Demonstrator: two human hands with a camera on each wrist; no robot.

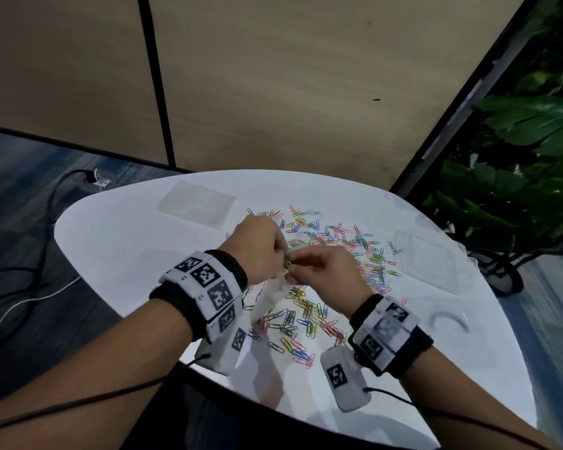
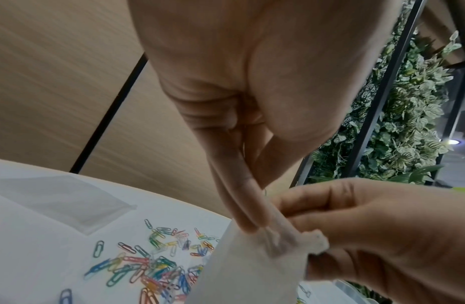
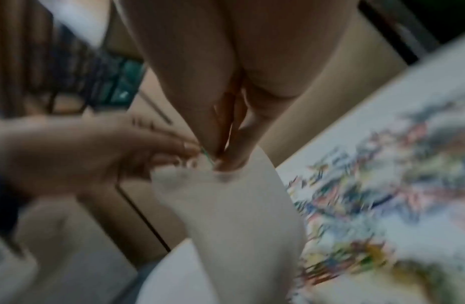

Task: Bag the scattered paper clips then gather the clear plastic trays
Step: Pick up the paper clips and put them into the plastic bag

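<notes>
Both hands meet above the white table point(image 1: 117, 241) — the left hand point(image 1: 257, 248) pinches the top edge of a small clear bag point(image 1: 268, 300), which hangs down below the fingers. The right hand point(image 1: 325, 271) pinches the same bag mouth, touching the left fingertips point(image 2: 248, 223). Coloured paper clips point(image 1: 338, 241) lie scattered beneath and beyond both hands. Clear plastic trays point(image 1: 436, 258) sit to the right of the right hand — another flat bag point(image 1: 195, 203) lies beyond the left.

Your small translucent bag point(image 1: 268, 300) hangs mouth-up, pinched at its top, above the coloured paper clips point(image 1: 335, 254) scattered flat across the desk's middle. A clear plastic tray point(image 1: 431, 259) lies right of them; another clear flat piece point(image 1: 196, 203) lies far left.
</notes>
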